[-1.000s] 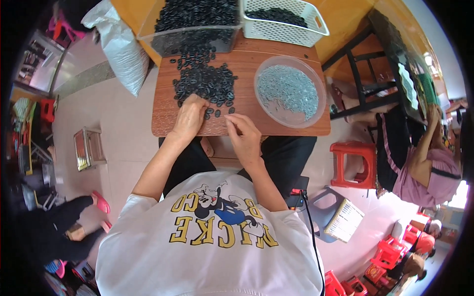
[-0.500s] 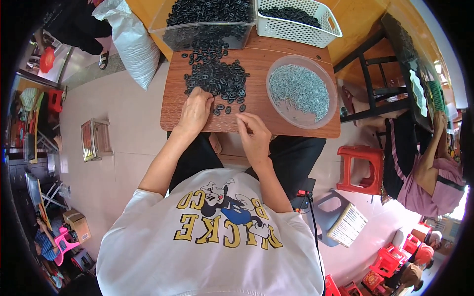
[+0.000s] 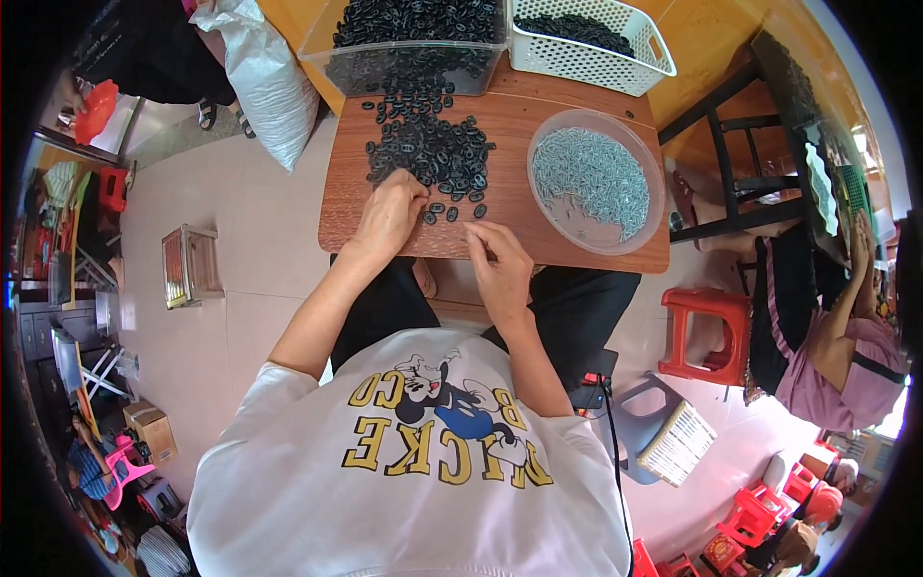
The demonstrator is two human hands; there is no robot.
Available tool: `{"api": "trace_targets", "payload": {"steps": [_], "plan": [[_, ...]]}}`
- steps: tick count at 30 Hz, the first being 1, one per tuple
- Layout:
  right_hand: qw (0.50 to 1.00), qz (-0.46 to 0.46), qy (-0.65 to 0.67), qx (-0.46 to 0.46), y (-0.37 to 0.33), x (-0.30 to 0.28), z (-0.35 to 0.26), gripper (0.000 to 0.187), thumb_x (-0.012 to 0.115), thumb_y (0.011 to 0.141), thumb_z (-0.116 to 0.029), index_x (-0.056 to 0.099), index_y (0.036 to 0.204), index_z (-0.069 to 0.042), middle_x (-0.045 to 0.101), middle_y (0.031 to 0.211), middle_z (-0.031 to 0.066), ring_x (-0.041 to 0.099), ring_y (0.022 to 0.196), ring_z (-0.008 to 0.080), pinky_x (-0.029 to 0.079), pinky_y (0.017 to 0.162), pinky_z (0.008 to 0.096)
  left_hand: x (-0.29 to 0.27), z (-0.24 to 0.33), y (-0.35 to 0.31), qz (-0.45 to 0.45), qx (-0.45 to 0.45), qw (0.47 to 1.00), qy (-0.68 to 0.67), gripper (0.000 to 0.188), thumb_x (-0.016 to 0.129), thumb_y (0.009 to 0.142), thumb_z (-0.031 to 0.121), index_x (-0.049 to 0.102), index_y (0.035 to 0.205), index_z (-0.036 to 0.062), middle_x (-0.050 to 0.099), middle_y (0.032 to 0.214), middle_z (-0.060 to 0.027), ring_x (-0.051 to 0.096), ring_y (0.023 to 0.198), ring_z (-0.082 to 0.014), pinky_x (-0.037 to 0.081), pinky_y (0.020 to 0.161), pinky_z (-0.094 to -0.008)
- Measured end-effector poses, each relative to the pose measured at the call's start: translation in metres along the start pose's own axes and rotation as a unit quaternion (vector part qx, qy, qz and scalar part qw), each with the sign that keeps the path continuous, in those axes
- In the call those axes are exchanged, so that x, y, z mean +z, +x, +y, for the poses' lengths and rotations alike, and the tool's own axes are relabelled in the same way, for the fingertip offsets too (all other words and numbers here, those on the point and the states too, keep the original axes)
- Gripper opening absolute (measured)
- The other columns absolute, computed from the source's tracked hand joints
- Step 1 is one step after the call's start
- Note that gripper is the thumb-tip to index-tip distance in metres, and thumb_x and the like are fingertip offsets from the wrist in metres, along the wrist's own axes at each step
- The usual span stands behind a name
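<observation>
A pile of small black oval plastic pieces with two holes (image 3: 433, 149) spreads over the wooden table (image 3: 510, 111). My left hand (image 3: 389, 213) rests at the pile's near edge, fingers curled down and closed; whatever they hold is hidden. By the table's front edge is my right hand (image 3: 502, 264), thumb and forefinger pinched together, with anything between them too small to name. Several loose black pieces (image 3: 452, 214) lie between the hands. To the right of them stands a round clear basin (image 3: 658, 197) of silvery screws (image 3: 591, 183).
At the table's back, a clear bin (image 3: 476, 82) full of black pieces adjoins a white perforated basket (image 3: 596, 69) holding more. A white sack (image 3: 274, 101) stands left of the table. On the right are a red stool (image 3: 707, 332), a black frame (image 3: 735, 183) and a seated person (image 3: 836, 356).
The whole view has shifted slightly, with the table a little further right in it. Both hands keep nearly the same places at the pile and table edge.
</observation>
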State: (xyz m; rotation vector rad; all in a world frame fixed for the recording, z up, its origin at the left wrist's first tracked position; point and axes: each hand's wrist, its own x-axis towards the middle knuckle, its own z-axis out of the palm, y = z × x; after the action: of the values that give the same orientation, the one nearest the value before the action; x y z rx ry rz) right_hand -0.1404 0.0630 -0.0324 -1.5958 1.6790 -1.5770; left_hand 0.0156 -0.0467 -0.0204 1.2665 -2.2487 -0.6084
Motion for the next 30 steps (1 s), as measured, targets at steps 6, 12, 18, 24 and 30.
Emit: {"api": "trace_targets", "payload": {"steps": [6, 12, 18, 24, 30], "plan": [[1.000, -0.010, 0.008, 0.021, 0.001, 0.001, 0.001, 0.015, 0.061, 0.081, 0.003, 0.065, 0.096, 0.002, 0.064, 0.093, 0.0099, 0.058, 0.070, 0.0108, 0.047, 0.061, 0.0220, -0.006, -0.002, 0.000, 0.026, -0.013, 0.999, -0.045, 0.013, 0.062, 0.076, -0.003, 0.066, 0.088, -0.0032, 0.061, 0.089, -0.0153, 0.061, 0.081, -0.0314, 0.048, 0.072, -0.0370], [1.000, -0.017, 0.009, 0.018, 0.000, 0.006, 0.003, 0.016, 0.061, 0.081, 0.003, 0.065, 0.097, 0.002, 0.064, 0.092, 0.0098, 0.059, 0.070, 0.0114, 0.047, 0.061, 0.0221, -0.005, -0.003, 0.005, -0.020, -0.002, 1.000, -0.011, 0.016, 0.066, 0.076, 0.001, 0.067, 0.092, -0.0027, 0.061, 0.089, -0.0147, 0.061, 0.080, -0.0291, 0.049, 0.069, -0.0358], [1.000, -0.015, 0.002, 0.022, -0.001, 0.004, 0.003, 0.016, 0.061, 0.081, 0.002, 0.065, 0.096, 0.001, 0.065, 0.092, 0.0101, 0.061, 0.073, 0.0131, 0.048, 0.063, 0.0229, -0.007, 0.002, 0.013, -0.064, -0.017, 0.997, -0.045, 0.012, 0.064, 0.075, 0.001, 0.064, 0.086, -0.0040, 0.058, 0.091, -0.0184, 0.058, 0.085, -0.0347, 0.046, 0.074, -0.0400], [0.999, -0.002, 0.022, 0.039, 0.000, 0.002, 0.000, 0.013, 0.062, 0.080, -0.002, 0.065, 0.093, 0.000, 0.065, 0.092, 0.0131, 0.063, 0.083, 0.0265, 0.050, 0.072, 0.0314, -0.005, 0.007, 0.015, -0.063, 0.007, 0.996, -0.056, 0.012, 0.065, 0.073, 0.000, 0.060, 0.084, -0.0029, 0.060, 0.083, -0.0168, 0.060, 0.079, -0.0345, 0.046, 0.069, -0.0397], [0.986, 0.007, 0.102, 0.131, 0.006, -0.003, -0.011, 0.017, 0.063, 0.082, -0.004, 0.065, 0.098, 0.001, 0.065, 0.093, 0.0118, 0.063, 0.081, 0.0188, 0.048, 0.071, 0.0262, -0.006, 0.031, 0.002, -0.069, -0.088, 0.962, -0.248, 0.010, 0.069, 0.077, 0.008, 0.066, 0.083, 0.0001, 0.058, 0.067, -0.0011, 0.049, 0.061, -0.0082, 0.039, 0.056, -0.0242]]}}
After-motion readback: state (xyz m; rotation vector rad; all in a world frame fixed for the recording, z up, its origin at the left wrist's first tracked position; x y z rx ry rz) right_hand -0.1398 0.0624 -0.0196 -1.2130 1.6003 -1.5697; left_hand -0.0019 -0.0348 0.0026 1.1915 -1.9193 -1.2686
